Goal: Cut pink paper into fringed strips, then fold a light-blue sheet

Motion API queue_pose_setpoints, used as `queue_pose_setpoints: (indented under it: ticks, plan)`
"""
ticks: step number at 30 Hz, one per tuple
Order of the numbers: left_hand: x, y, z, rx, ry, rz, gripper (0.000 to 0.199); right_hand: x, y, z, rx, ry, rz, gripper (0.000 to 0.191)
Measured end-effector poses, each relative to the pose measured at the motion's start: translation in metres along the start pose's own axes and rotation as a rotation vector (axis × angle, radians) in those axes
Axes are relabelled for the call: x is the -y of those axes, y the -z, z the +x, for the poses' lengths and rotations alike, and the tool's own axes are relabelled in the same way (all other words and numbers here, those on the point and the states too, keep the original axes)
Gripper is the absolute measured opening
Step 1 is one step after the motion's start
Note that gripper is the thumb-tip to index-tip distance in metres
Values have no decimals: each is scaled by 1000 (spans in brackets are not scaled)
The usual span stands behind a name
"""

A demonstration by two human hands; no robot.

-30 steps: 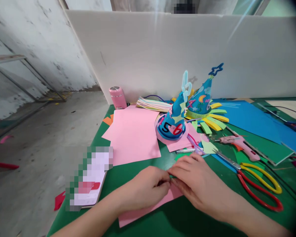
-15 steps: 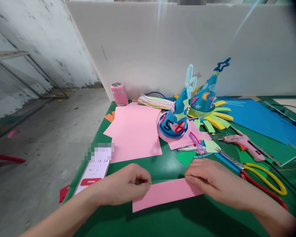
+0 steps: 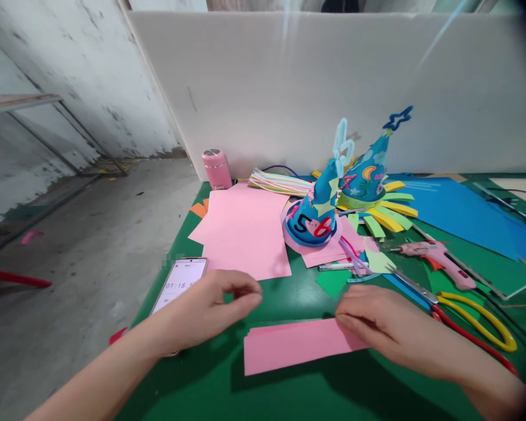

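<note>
Evidently the long, layered strip of pink paper (image 3: pixel 289 349) is what wants care: it is at the near edge of the view, over the green tabletop (image 3: pixel 307 400), with a shadow below it suggesting that it sits slightly raised. Its layers step apart at the upper left corner, so squaring those edges before pressing any crease would keep the strip even. The right hand (image 3: pixel 374 321) has its thumb and fingers closed on the strip's right end; a light, steady pinch there should anchor the layers without denting them. The left hand (image 3: pixel 217 307) is off the paper, thumb and fingers curved with nothing between them, well placed to steady the loose left end. Farther out, the white-screened phone (image 3: pixel 187 270) lies partly behind the left hand, and large pink paper sheets (image 3: pixel 248 237) lie beyond. The red-and-yellow-handled metal scissors (image 3: pixel 476 313) rest just beside the right hand, so that elbow is best kept high, clear of their handles.
</note>
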State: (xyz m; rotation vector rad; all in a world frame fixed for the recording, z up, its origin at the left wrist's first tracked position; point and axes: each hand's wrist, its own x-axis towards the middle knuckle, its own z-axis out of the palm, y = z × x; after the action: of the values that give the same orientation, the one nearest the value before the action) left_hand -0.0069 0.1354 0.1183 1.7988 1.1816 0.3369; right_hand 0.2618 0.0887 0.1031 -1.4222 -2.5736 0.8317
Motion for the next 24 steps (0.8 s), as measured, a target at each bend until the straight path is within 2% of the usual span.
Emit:
queue_pose_setpoints:
  ticks: [1,6,9,14,18,24]
  plan:
    - [-6,-7,3,23,-29,15,19,4,-1,2,-1,19,-31,21]
    - [-26,-41,16,337,-186,135,20,21,-2,11,1,77,-96,19]
    - [-26,-48,21,376,-185,128,27,28,-2,15,7,89,-75,17]
    - [-21,-47,20,419,-180,84,25,30,-1,20,53,143,-68,14]
    - [-16,-40,13,457,-110,46,24,21,4,14,66,180,-77,18]
    - [-6,-24,2,499,46,15,22,2,10,-5,65,68,-34,22]
